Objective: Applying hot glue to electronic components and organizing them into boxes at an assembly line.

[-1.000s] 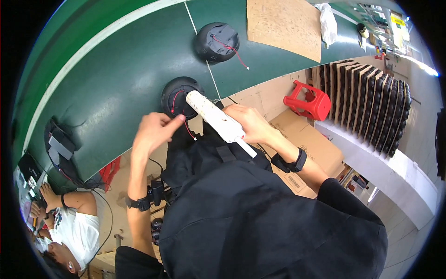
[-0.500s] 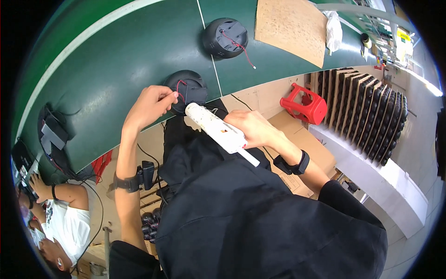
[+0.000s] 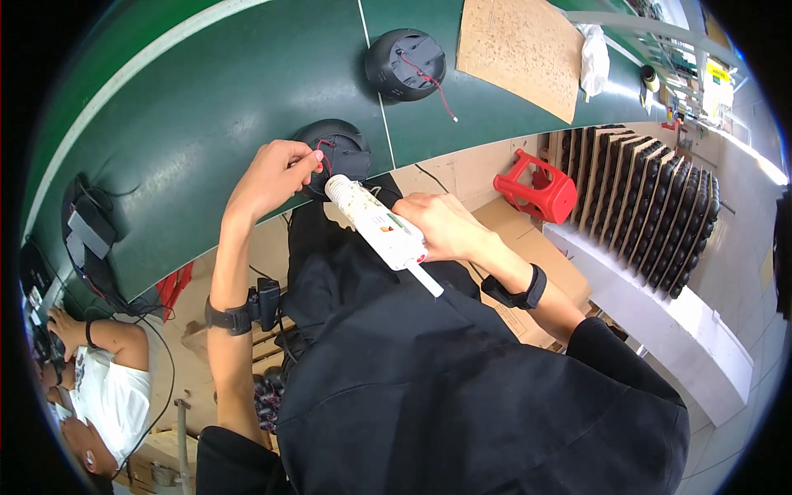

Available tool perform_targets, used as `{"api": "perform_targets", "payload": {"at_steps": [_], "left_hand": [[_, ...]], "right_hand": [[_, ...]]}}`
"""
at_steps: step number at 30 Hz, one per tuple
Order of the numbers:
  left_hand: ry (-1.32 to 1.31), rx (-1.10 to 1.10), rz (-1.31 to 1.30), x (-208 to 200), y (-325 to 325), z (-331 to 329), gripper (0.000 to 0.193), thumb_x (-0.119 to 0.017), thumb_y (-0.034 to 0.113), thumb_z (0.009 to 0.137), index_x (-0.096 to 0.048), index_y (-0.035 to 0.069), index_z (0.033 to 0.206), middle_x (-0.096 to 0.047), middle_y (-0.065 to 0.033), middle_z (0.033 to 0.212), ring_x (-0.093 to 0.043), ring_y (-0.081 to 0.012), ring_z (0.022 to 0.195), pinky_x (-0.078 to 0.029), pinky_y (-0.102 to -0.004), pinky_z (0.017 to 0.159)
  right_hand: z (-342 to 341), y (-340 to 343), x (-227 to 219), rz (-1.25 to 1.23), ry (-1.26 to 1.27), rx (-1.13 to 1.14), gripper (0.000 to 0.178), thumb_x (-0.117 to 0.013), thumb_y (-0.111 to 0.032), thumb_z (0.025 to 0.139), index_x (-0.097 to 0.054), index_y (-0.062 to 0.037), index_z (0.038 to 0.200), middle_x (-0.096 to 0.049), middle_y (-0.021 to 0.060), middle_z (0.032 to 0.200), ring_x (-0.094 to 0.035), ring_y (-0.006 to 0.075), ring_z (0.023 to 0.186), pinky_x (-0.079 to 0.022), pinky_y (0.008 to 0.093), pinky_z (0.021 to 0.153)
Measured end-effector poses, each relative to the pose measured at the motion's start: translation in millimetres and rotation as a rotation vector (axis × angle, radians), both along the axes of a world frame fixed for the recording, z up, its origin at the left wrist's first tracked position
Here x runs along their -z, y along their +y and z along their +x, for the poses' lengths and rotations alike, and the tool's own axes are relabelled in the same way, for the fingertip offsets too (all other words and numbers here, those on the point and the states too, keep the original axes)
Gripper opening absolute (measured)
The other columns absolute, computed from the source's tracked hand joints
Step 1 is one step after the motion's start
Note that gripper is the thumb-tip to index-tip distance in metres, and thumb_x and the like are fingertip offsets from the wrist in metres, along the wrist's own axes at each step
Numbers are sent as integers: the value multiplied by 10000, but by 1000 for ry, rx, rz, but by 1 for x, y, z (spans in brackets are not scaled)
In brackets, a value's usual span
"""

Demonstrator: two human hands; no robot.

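A round black plastic housing [image 3: 351, 140] lies at the near edge of the green table, its recessed side facing up. My left hand [image 3: 271, 180] is closed in a pinch over its left side, thumb and forefinger on the thin red wire [image 3: 331, 157] that comes out of it. In my right hand [image 3: 443, 225] is a white hot glue gun [image 3: 373, 223], its front end pointing at the housing and a white glue stick [image 3: 427, 280] jutting from the back. The gun's tip is hidden, so contact with the housing cannot be told.
Farther back sits another black housing [image 3: 404, 68] with a loose red wire. A brown board [image 3: 520, 58] and a white bag [image 3: 593, 59] lie right of it. Beyond the table are a red stool [image 3: 536, 188] and stacked black parts [image 3: 648, 198]. Someone in white [image 3: 111, 404] works at far left.
The glue gun's rear end has swung a little to the left. My left hand has shifted slightly, still pinching the wire. The view has also moved a little.
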State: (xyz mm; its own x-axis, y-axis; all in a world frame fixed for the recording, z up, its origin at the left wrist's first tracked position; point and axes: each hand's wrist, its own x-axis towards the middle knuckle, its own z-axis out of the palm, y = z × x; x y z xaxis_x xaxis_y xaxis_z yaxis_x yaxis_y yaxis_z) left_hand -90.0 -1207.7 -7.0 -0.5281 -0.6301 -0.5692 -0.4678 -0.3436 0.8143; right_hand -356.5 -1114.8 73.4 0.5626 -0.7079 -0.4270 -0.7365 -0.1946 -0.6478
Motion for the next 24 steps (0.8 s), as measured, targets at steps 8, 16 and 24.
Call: {"api": "perform_targets", "payload": {"at_steps": [8, 16, 24], "left_hand": [[-19, -33, 80, -11, 4, 8, 286, -622, 247, 936, -702, -22, 879, -597, -31, 650, -542, -88, 589, -456, -270, 524], [-50, -18, 77, -4, 12, 20, 275, -628, 243, 945, -691, -13, 866, -590, -5, 675, -545, -69, 616, -457, -239, 516], [20, -116, 73, 4, 20, 26, 360, -586, 323, 974, -695, -17, 927, -602, -27, 702, -542, -93, 641, -456, -266, 576]], "right_hand": [[-6, 0, -3, 5, -18, 15, 353, -741, -268, 687, -572, -35, 891, -581, 145, 753, -595, 377, 750, -468, 461, 638], [-12, -6, -2, 127, -39, 50, 407, -720, -286, 661, -598, -2, 926, -608, 174, 804, -602, 400, 786, -473, 450, 664], [-11, -23, -20, 107, -144, 116, 350, -688, -206, 659, -599, 14, 916, -621, 194, 807, -608, 417, 778, -487, 428, 663]]}}
